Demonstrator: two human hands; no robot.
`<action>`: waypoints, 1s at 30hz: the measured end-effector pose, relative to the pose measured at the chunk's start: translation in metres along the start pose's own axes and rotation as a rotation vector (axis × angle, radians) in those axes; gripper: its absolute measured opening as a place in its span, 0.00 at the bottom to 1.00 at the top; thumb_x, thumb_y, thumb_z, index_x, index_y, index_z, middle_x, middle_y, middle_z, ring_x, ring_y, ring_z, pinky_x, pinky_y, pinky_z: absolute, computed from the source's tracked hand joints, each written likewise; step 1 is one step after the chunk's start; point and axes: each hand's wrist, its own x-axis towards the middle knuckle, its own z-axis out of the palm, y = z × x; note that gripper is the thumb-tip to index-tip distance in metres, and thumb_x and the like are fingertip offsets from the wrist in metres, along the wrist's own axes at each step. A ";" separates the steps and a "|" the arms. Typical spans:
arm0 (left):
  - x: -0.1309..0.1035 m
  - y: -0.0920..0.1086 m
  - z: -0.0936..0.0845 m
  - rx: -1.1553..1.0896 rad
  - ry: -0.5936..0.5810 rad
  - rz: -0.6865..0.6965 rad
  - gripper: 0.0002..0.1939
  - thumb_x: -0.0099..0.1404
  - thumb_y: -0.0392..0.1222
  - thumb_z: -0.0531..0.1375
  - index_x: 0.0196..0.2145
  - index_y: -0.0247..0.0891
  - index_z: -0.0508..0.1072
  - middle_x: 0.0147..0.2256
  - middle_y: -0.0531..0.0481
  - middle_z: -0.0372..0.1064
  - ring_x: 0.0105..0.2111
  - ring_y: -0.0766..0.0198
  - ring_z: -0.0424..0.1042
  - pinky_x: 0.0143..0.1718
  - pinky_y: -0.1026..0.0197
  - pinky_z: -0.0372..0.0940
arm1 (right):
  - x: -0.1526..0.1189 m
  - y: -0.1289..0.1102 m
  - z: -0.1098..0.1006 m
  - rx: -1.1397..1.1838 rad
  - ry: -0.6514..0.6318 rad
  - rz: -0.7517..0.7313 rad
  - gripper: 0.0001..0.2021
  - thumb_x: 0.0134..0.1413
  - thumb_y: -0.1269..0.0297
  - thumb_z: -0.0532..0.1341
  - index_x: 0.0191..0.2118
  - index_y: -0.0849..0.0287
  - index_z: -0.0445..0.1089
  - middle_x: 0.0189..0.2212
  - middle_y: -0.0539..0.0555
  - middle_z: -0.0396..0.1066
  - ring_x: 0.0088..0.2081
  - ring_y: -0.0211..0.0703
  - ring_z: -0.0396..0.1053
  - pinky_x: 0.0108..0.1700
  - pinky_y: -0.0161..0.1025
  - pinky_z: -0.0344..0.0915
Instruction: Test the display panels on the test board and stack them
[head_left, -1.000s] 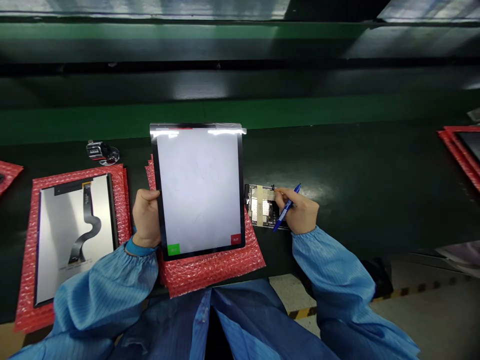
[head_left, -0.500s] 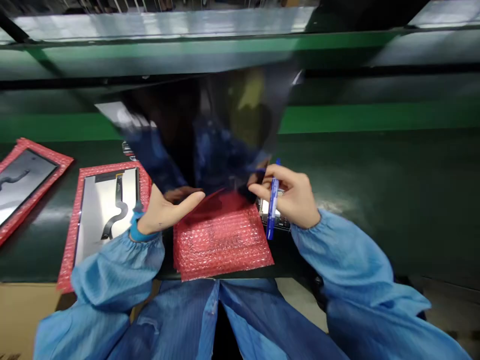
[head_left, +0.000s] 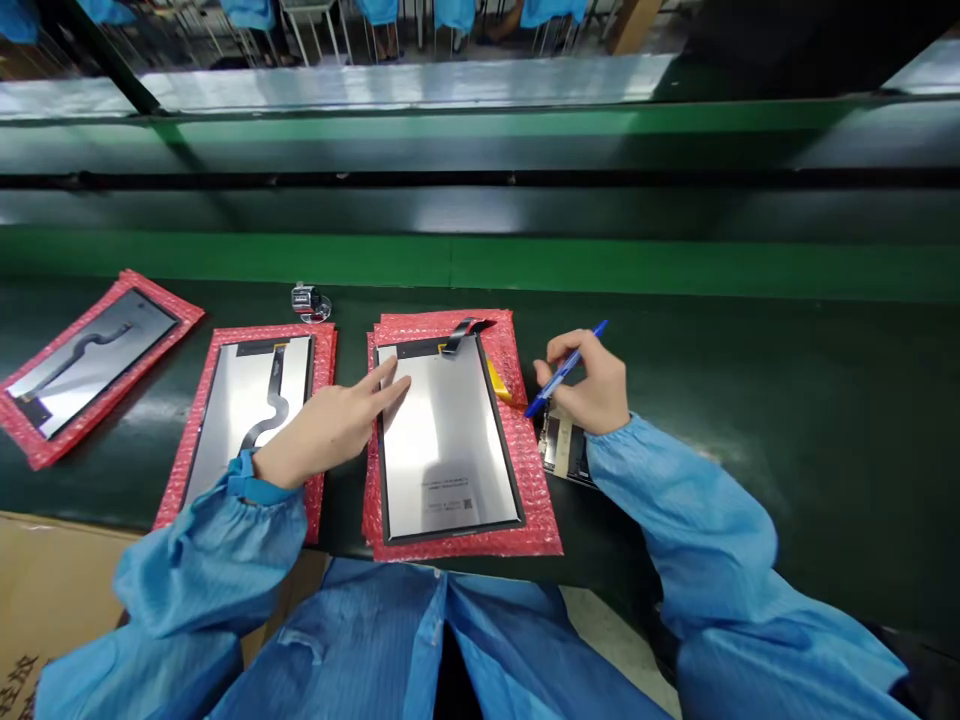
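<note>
A display panel [head_left: 442,440] lies silver back up on a stack of red bubble-wrap bags [head_left: 536,510] in front of me. My left hand [head_left: 337,425] reaches over its upper left edge, fingers stretched out, two fingertips on the panel. A short black flex cable [head_left: 459,336] curls at the panel's top edge, and yellow tape [head_left: 496,380] shows at its right side. My right hand [head_left: 592,380] grips a blue pen [head_left: 564,370], its tip pointing down left by the bags. Below that hand, a device with exposed inner parts [head_left: 562,447] is partly covered.
To the left, another panel [head_left: 247,400] and a further panel [head_left: 94,350] lie on red bubble wrap. A small metal-and-clear item [head_left: 309,302] stands behind them. A green ledge [head_left: 675,270] runs along the back. A cardboard box [head_left: 60,590] sits at lower left.
The panel, held up in both hands with its dark glossy face toward me, now lies silver side up on the bags. My right hand has let go of it and keeps the pen.
</note>
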 end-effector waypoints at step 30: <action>0.061 0.068 -0.014 -1.395 0.171 -0.114 0.10 0.61 0.41 0.60 0.38 0.35 0.76 0.25 0.56 0.65 0.19 0.73 0.46 0.23 0.63 0.46 | -0.014 -0.057 -0.017 0.796 -0.357 0.328 0.18 0.53 0.60 0.70 0.40 0.54 0.58 0.32 0.48 0.71 0.30 0.35 0.72 0.34 0.33 0.70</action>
